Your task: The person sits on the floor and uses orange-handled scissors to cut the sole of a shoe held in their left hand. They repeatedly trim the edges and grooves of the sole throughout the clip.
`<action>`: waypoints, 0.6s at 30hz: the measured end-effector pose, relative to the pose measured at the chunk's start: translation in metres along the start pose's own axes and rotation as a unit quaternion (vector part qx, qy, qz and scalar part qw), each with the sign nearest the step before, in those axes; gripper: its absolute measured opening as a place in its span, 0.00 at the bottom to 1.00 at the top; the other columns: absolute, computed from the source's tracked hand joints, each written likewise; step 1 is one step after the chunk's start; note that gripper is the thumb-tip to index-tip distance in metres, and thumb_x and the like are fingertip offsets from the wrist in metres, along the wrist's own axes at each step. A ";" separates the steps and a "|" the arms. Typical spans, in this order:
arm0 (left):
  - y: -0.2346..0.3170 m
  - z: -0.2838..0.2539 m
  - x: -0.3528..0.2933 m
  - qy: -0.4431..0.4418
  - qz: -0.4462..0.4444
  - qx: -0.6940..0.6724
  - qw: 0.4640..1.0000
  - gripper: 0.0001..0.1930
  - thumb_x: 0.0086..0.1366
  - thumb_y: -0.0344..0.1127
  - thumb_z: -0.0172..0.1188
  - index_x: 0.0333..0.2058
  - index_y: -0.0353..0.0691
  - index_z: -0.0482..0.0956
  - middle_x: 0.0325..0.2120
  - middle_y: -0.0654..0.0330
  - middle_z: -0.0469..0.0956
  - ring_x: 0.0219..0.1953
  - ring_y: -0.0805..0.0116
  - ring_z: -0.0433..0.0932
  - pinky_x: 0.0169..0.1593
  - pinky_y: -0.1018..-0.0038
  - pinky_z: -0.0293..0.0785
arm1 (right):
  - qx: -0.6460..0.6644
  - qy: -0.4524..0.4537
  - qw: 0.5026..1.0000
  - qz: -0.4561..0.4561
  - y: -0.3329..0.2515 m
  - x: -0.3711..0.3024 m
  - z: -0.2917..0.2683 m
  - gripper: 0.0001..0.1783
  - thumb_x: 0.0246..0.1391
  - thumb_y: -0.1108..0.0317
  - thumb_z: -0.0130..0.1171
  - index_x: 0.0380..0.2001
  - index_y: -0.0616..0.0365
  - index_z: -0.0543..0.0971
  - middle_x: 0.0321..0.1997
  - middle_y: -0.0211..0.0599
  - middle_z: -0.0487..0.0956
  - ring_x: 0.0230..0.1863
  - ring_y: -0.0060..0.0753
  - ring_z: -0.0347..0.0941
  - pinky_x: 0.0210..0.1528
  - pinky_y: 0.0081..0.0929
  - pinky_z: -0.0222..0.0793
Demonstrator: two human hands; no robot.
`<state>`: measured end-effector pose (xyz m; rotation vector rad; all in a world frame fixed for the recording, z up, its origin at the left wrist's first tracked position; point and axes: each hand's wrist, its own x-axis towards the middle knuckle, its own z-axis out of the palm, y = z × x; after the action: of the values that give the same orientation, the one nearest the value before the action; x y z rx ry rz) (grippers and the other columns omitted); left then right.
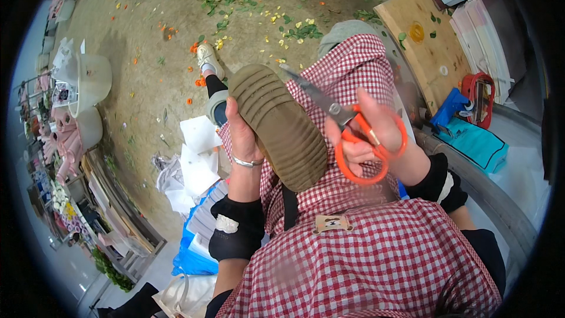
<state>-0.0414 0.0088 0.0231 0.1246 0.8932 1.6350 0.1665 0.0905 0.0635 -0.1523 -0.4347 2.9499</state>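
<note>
1. Left hand (242, 135) clenched round edge of shoe (278, 125), ribbed sole up, raised over checked apron (365, 253) lap.
2. Right hand (371, 135) grasping orange scissors (347, 126), blades parted just beside sole's right edge; not touching yet.
3. Petals (247, 0) litter floor beyond.

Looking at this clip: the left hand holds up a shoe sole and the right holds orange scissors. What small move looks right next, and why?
Probably bring the scissors down so their tips meet the ridged sole. The left hand grips the shoe's edge, tread facing up; the right hand has the blades aimed over the sole but apparently not touching it.
</note>
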 end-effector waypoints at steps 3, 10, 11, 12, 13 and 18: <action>0.000 -0.003 0.000 -0.009 -0.010 -0.014 1.000 0.36 0.59 0.61 0.49 0.58 0.43 0.56 0.51 0.55 0.66 0.51 0.60 0.68 0.53 0.63 0.68 | -0.047 0.001 0.998 0.051 0.001 0.002 0.007 0.42 0.56 0.34 0.21 0.39 0.66 0.69 0.13 0.26 0.64 0.14 0.19 0.62 0.25 0.26 0.74; 0.003 0.007 -0.003 -0.020 0.003 0.005 1.000 0.37 0.59 0.61 0.48 0.55 0.34 0.59 0.50 0.51 0.67 0.50 0.60 0.69 0.52 0.65 0.68 | -0.092 0.041 0.982 0.157 0.017 -0.001 0.002 0.42 0.56 0.34 0.20 0.36 0.64 0.70 0.12 0.26 0.63 0.12 0.19 0.60 0.24 0.24 0.73; 0.002 0.009 -0.003 -0.023 0.006 0.010 1.000 0.37 0.59 0.61 0.48 0.55 0.34 0.59 0.50 0.51 0.67 0.50 0.60 0.69 0.53 0.64 0.68 | -0.088 0.041 0.983 0.155 0.017 -0.001 0.001 0.42 0.56 0.34 0.20 0.37 0.64 0.70 0.12 0.27 0.64 0.12 0.19 0.61 0.23 0.23 0.72; 0.002 0.009 -0.003 -0.027 0.006 0.009 1.000 0.37 0.58 0.61 0.49 0.55 0.34 0.58 0.50 0.51 0.67 0.50 0.60 0.69 0.53 0.64 0.68 | -0.084 0.042 0.984 0.153 0.017 -0.001 0.001 0.42 0.56 0.34 0.20 0.37 0.64 0.70 0.12 0.28 0.65 0.12 0.19 0.61 0.22 0.22 0.72; 0.002 0.009 -0.003 -0.031 0.006 0.008 0.999 0.38 0.58 0.61 0.49 0.55 0.34 0.58 0.50 0.51 0.67 0.50 0.60 0.69 0.53 0.64 0.68 | -0.075 0.037 0.984 0.155 0.017 -0.001 -0.001 0.42 0.56 0.34 0.20 0.36 0.64 0.70 0.12 0.28 0.64 0.12 0.19 0.61 0.21 0.22 0.72; 0.002 0.010 -0.003 -0.022 -0.008 0.020 1.000 0.38 0.58 0.61 0.49 0.55 0.34 0.58 0.50 0.51 0.67 0.50 0.60 0.70 0.52 0.64 0.68 | -0.085 0.059 0.980 0.168 0.015 -0.001 -0.003 0.42 0.55 0.33 0.20 0.35 0.64 0.71 0.11 0.27 0.63 0.12 0.17 0.60 0.21 0.22 0.72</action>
<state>-0.0368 0.0110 0.0318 0.1788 0.8916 1.5939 0.1662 0.0767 0.0560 -0.4627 -0.7076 3.2010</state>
